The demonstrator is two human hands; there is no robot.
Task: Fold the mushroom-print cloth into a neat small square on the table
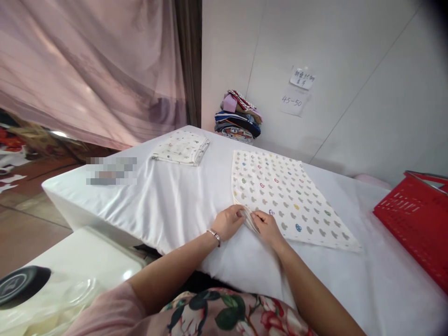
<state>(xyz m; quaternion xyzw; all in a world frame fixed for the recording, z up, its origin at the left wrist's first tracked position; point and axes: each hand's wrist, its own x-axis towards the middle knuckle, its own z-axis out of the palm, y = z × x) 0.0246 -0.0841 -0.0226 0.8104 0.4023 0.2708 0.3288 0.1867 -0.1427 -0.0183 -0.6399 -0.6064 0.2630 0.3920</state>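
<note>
I see a person's left hand and right hand pinching the layered near corner of a flat white fabric rectangle with grey and coloured motifs, on a table draped in glossy white cloth; uneven pulling could misalign its layers; the slick drape might ruck.

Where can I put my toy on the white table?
The table is bare between the folded cloth and the spread cloth, and again between the spread cloth and the red basket. It's crowded at the spread cloth's near left corner, where the left hand and right hand pinch it. Part of the left end is blurred; I can't tell there.
</note>
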